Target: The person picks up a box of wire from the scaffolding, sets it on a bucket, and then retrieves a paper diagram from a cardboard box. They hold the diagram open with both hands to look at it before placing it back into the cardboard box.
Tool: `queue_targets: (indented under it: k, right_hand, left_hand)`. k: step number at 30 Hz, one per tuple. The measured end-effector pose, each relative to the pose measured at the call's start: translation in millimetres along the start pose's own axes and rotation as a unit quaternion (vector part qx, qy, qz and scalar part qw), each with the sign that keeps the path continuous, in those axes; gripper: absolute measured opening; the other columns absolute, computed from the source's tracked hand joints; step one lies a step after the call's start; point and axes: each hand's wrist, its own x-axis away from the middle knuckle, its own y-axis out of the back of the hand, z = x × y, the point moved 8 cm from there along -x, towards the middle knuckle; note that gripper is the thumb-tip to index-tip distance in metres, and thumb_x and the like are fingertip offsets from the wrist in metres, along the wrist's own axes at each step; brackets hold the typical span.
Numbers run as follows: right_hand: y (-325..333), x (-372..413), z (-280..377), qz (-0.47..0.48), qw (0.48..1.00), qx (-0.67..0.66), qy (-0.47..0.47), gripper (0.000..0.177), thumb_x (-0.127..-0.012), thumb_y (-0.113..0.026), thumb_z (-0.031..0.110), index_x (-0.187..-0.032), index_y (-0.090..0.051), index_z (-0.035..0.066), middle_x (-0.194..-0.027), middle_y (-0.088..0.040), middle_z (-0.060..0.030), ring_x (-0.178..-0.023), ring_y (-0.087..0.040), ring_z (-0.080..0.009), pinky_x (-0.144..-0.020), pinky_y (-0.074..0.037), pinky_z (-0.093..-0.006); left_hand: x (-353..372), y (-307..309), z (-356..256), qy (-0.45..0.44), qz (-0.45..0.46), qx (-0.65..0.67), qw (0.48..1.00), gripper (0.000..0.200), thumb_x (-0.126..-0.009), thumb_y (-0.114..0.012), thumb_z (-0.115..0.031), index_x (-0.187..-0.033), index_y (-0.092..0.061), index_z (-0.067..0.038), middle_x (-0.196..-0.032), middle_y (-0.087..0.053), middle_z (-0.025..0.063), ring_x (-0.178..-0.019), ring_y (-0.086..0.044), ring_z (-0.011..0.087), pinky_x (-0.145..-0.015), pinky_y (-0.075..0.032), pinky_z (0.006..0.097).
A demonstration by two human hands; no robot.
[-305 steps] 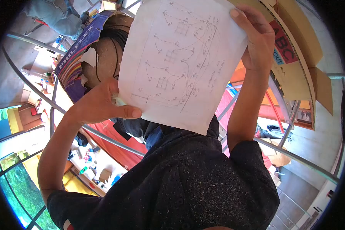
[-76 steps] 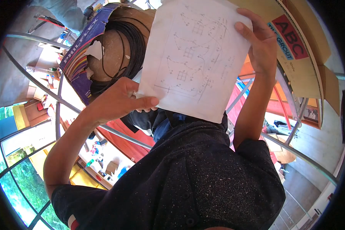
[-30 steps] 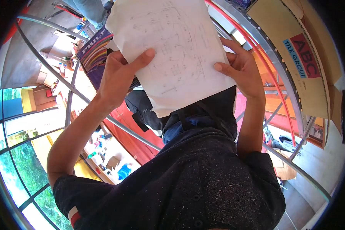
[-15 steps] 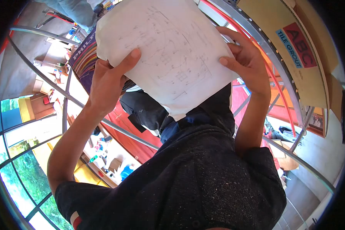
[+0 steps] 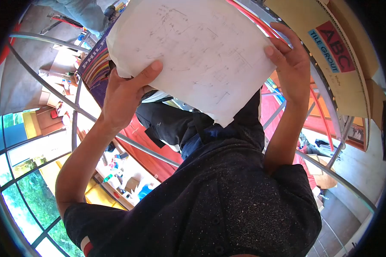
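A large white sheet of paper (image 5: pixel 193 55) with worn corners is held up in front of me, covered in faint pencil-like lines and marks. My left hand (image 5: pixel 126 94) grips its lower left edge, thumb on the face and fingers hidden behind. At the right edge, my right hand (image 5: pixel 291 66) pinches the paper between the thumb and a bent finger, while the index finger stretches out past the edge. The sheet's torn bottom corner hangs above my dark trousers.
Metal scaffold tubes (image 5: pixel 148 152) run around me on both sides. A cardboard box (image 5: pixel 330 55) printed "ABC Tile Grout" stands at upper right, near red tubing (image 5: pixel 326 120). A purple printed box (image 5: pixel 96 70) is behind my left hand. Another person's trousered leg (image 5: pixel 83 13) shows at upper left.
The paper has turned slightly, its bottom corner swinging right. My right hand has moved up and right with the edge, its index finger now lifted away. My left hand keeps its hold.
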Motion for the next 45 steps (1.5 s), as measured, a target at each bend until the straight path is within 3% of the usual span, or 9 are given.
queue_targets:
  k: [10,13,25,45]
  right_hand:
    - [25.2,0.6,-1.1,-0.121,0.989,-0.07,0.039,0.035,-0.073,-0.07,-0.001,-0.105,-0.055,-0.002,-0.089,-0.065,-0.0146,-0.08,-0.062,-0.0154,-0.073,-0.049,-0.0241]
    - [24.7,-0.7,-2.2,-0.11,0.987,-0.101,0.061,0.033,-0.073,-0.07,-0.001,-0.103,-0.056,-0.003,-0.088,-0.065,-0.0146,-0.079,-0.062,-0.0155,-0.072,-0.049,-0.0246]
    - [23.1,-0.7,-12.3,-0.084,0.988,-0.127,0.005,0.033,-0.074,-0.067,-0.004,-0.105,-0.055,-0.003,-0.098,-0.06,-0.0111,-0.087,-0.058,-0.0145,-0.075,-0.049,-0.0236]
    - [30.3,-1.4,-24.1,-0.103,0.986,-0.129,0.018,0.031,-0.076,-0.066,-0.006,-0.104,-0.055,-0.004,-0.094,-0.059,-0.0086,-0.084,-0.056,-0.0123,-0.075,-0.045,-0.0212]
  left_hand:
    - [-0.1,-2.4,2.7,0.009,0.009,-0.012,1.0,0.045,-0.083,-0.063,-0.022,-0.116,-0.047,0.005,-0.104,-0.059,0.016,-0.089,-0.062,0.0233,-0.075,-0.054,0.0331]
    - [-0.1,-3.1,1.6,0.005,0.019,-0.011,1.0,0.045,-0.084,-0.062,-0.023,-0.115,-0.048,0.005,-0.103,-0.059,0.0156,-0.088,-0.063,0.0227,-0.074,-0.055,0.0328]
    - [-1.8,5.0,3.6,-0.007,-0.003,0.003,1.0,0.041,-0.083,-0.063,-0.02,-0.113,-0.049,0.005,-0.1,-0.061,0.0145,-0.085,-0.063,0.0206,-0.07,-0.055,0.0306]
    - [-3.4,7.5,6.2,0.011,0.0,-0.018,1.0,0.035,-0.083,-0.063,-0.02,-0.108,-0.054,0.003,-0.096,-0.062,0.0117,-0.082,-0.063,0.0173,-0.067,-0.055,0.027]
